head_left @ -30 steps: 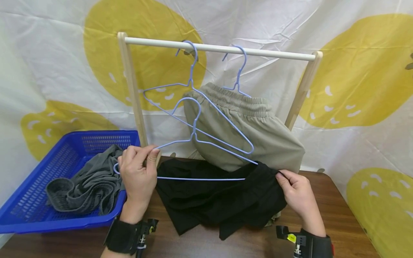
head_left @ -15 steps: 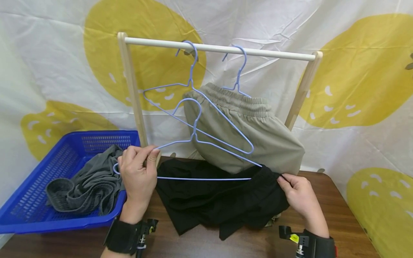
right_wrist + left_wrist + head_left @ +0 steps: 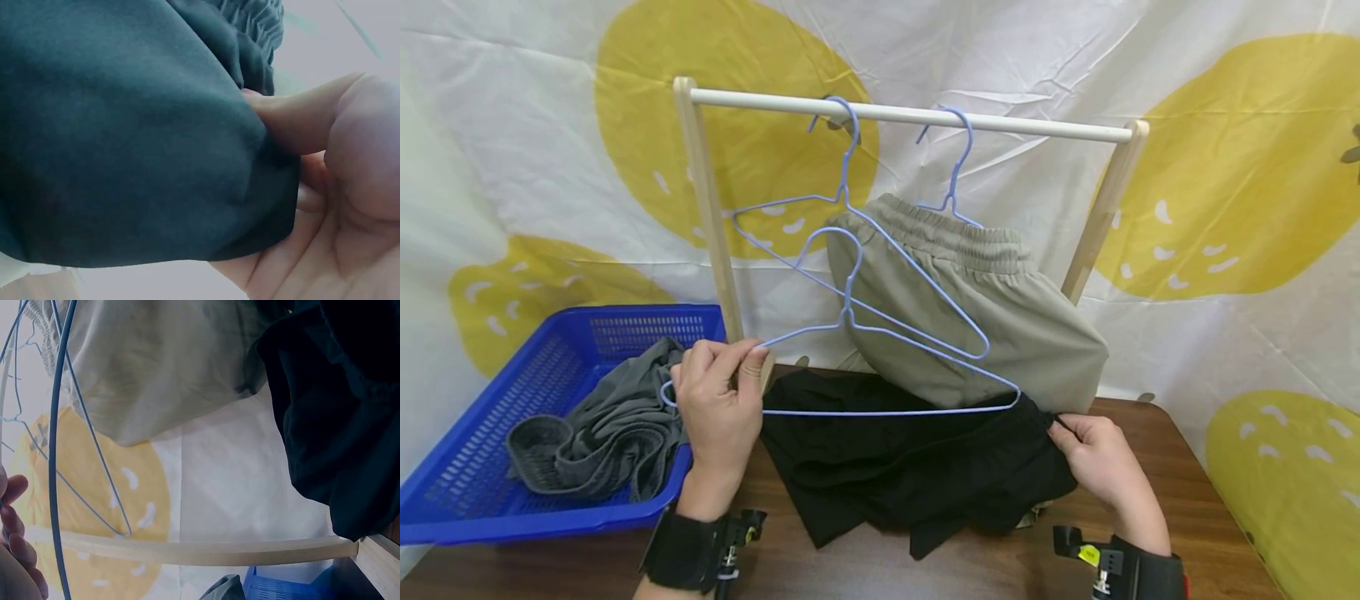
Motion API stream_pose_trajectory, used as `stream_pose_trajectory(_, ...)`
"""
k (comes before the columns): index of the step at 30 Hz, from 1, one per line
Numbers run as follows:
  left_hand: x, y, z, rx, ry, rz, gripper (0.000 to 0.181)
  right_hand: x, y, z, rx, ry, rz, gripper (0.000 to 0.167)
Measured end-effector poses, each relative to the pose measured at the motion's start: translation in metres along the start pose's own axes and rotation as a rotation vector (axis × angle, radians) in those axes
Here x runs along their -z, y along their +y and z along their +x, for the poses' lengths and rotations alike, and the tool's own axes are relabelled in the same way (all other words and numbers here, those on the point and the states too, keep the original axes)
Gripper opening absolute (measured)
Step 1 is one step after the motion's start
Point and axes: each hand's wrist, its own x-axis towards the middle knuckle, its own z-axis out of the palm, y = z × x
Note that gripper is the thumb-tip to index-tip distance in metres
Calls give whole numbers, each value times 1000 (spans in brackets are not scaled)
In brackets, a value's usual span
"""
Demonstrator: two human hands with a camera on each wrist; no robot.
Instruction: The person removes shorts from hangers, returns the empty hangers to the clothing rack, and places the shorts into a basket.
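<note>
My left hand [image 3: 721, 408] grips the left end of a light blue wire hanger [image 3: 887, 414], held in front of the rack. The hanger's right corner shows uncovered, just over the black elastic-waist pants [image 3: 917, 475]. With thumb and fingers, my right hand [image 3: 1101, 458] pinches the pants at the right end of their waistband. Gathered elastic on the pants [image 3: 137, 144] appears in the right wrist view, beside my right thumb. The rest of the pants droops over the table. In the left wrist view, a bar of the hanger [image 3: 55, 425] runs past my left fingers [image 3: 22, 550].
A clothes rack with a white rail [image 3: 895, 112] stands behind. On it hang a bare blue hanger [image 3: 790, 198] and khaki pants [image 3: 970, 308] on another. At left, a blue basket [image 3: 467, 417] holds grey clothing [image 3: 617, 433]. Brown table [image 3: 1157, 467] underneath.
My right hand has shifted slightly right and down with the waistband. The hanger's right corner, earlier hidden inside the black pants, has come out into view. My left hand barely moved.
</note>
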Motion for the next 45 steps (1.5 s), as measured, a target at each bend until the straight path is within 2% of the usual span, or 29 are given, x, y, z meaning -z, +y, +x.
stream_pose_trajectory(5,0,1,0,11,0,-9,11,0,2,0,11,-26,-19,40)
stream_pose_trajectory(13,0,1,0,10,-1,-14,13,1,1,0,-2,-77,7,41)
stream_pose_trajectory(17,0,1,0,4,-3,-18,18,3,0,0,9,-107,-26,30)
stream_pose_trajectory(20,-1,1,0,-6,-15,-27,24,5,1,0,29,-92,-106,17)
stream_pose_trajectory(23,-2,2,0,-17,-27,-39,30,6,0,-1,43,-52,-148,21)
stream_pose_trajectory(27,-3,4,0,-32,-33,-53,36,7,-5,-5,82,39,-142,20)
stream_pose_trajectory(29,-4,5,0,-38,-36,-62,38,7,-8,-6,99,85,-123,17)
stream_pose_trajectory(32,-5,7,-1,-45,-39,-73,39,6,-12,-7,108,110,-49,13)
stream_pose_trajectory(35,-6,7,-1,-48,-39,-78,39,5,-13,-7,125,114,60,13)
stream_pose_trajectory(40,-8,8,-3,-49,-45,-74,40,0,-12,-6,220,121,213,18)
stream_pose_trajectory(45,-8,10,-3,-54,-46,-78,40,0,-15,-7,249,106,255,21)
